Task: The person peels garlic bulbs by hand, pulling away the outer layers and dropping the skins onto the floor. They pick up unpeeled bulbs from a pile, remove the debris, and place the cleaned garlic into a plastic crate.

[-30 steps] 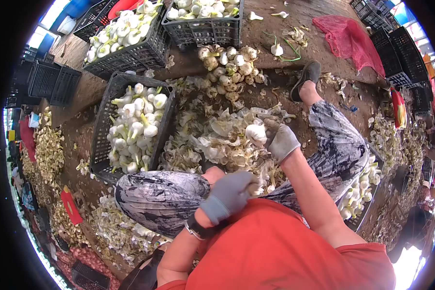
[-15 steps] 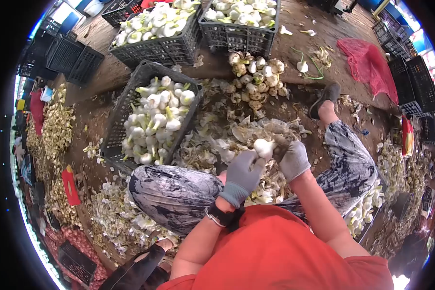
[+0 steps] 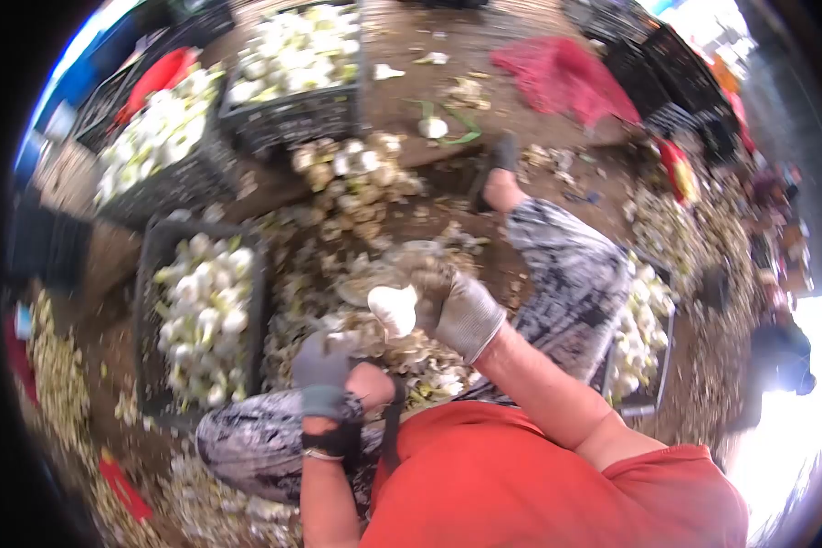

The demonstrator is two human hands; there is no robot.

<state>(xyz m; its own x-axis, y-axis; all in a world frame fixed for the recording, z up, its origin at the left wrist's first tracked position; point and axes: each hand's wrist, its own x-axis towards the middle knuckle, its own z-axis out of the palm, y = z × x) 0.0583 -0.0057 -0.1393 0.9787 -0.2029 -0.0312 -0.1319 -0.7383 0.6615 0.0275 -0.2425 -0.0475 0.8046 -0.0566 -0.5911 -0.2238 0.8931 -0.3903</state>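
A white garlic bulb [image 3: 394,310] sits at the fingers of my right hand [image 3: 466,315], which is closed around its stem end. That hand wears a grey knit glove with dark, dirty fingertips. To the left of the bulb and apart from it, my left hand [image 3: 322,363], in a grey glove, is smeared by motion, so its fingers cannot be made out. Beneath both hands spreads a heap of loose garlic skins [image 3: 338,315]. Beyond it lies a pile of unpeeled garlic bulbs [image 3: 356,178].
A black crate [image 3: 146,333] of cleaned garlic stands at left. Two more filled crates, one black crate [image 3: 288,123] among them, are farther back. Another crate [image 3: 671,352] is beside my right leg. A pink mesh bag [image 3: 566,78] lies on the floor.
The view has swung right, so the surroundings shift left. My left hand has come away from the garlic bulb, which stays in my right hand.
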